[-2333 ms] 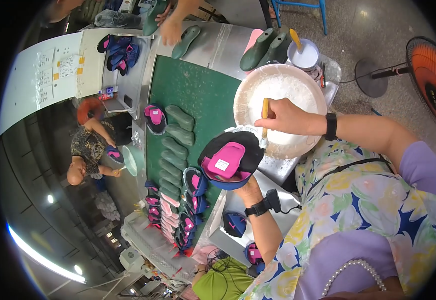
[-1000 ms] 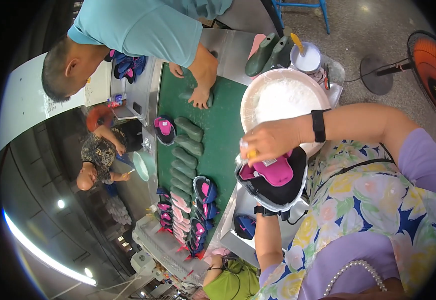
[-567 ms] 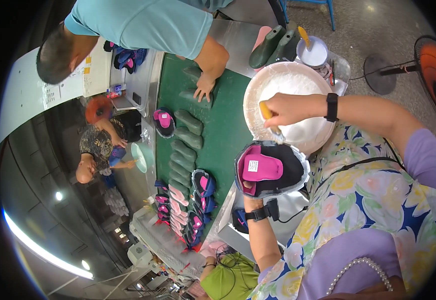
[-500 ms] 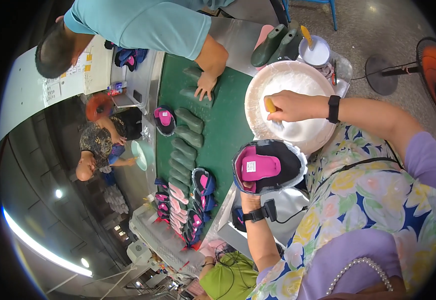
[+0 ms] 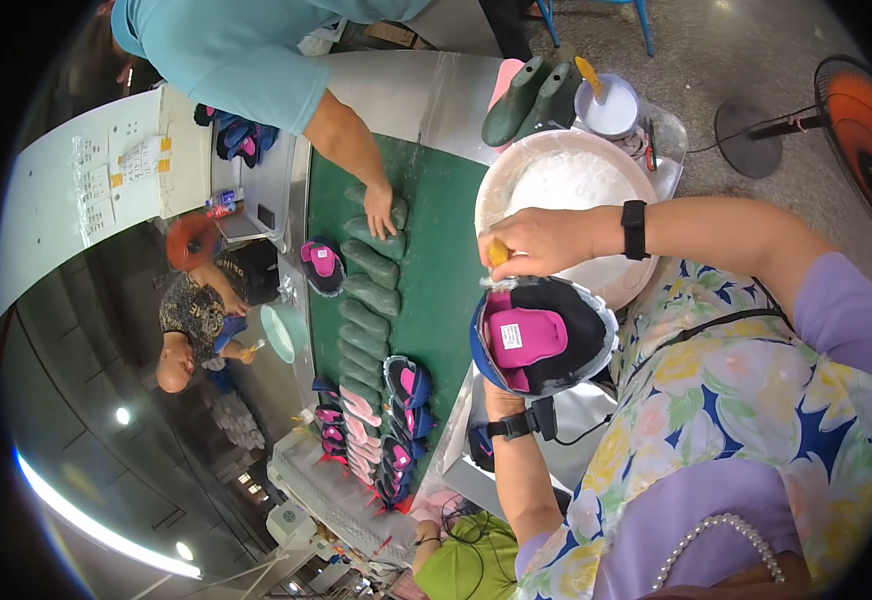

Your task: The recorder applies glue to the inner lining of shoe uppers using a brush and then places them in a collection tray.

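My left hand supports a dark blue shoe upper from below; most of its fingers are hidden behind it. The upper has a bright pink insole with a white label, a black lining and a whitish rough edge. In my right hand is a brush with a yellow handle. Its bristles, smeared white, meet the rim of the upper at the end nearest the belt. Right behind that hand stands a wide pale basin of white paste.
A green belt carries rows of dark green shoe lasts, pink pieces and more uppers. A co-worker's hand touches a last. Beyond the basin are a white pot with a brush and two green lasts. A fan stands at right.
My right hand has brought the brush out of the basin to the upper's rim. My left hand has turned the upper slightly. The co-worker's hand has shifted along the lasts, which moved down the belt.
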